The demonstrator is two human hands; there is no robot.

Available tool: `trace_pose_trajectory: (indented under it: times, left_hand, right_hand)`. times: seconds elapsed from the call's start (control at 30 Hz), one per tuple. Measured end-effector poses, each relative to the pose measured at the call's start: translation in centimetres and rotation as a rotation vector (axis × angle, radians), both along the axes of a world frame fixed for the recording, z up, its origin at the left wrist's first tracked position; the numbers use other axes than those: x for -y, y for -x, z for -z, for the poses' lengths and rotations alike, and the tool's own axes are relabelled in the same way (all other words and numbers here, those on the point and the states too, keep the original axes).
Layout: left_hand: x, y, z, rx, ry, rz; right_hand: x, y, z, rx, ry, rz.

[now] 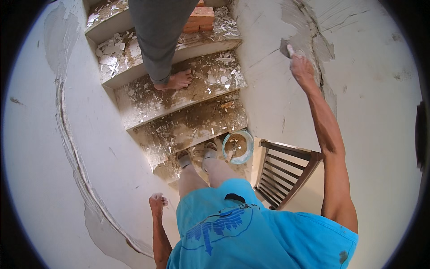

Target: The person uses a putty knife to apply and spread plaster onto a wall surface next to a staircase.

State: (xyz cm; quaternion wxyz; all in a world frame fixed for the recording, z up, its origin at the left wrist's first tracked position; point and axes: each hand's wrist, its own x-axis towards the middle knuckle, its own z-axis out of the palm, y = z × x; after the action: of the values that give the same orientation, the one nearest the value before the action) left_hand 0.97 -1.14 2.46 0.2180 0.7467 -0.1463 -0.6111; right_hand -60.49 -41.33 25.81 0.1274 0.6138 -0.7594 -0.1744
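One long crack curves from 10 to 7 o'clock. Left hand at 7 is loosely curled, can't tell if it's holding anything. Bucket sits toward 4 by the feet, probably for easy reach. Well apart, right hand at 2 grips a putty knife against a grey smear, likely for even contact; right arm's stretched nearly straight.

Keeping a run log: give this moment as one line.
right hand: holding flat grey blade against cracked white wall | left hand: low, grip unclear | round pale-blue bucket: beside sandalled feet
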Motion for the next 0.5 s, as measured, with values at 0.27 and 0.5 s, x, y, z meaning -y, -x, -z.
trace_pose_trajectory:
  times: [0.27, 0.5]
  left_hand:
    - [-1.5, 0.0, 2.4, -0.027, -0.068, 0.044]
    - [1.4, 0.1, -0.4, 0.000, 0.030, -0.005]
  right_hand:
    - [-0.8, -0.9, -2.5, 0.033, 0.131, 0.019]
    - [0.5, 0.9, -0.5, 0.035, 0.077, 0.071]
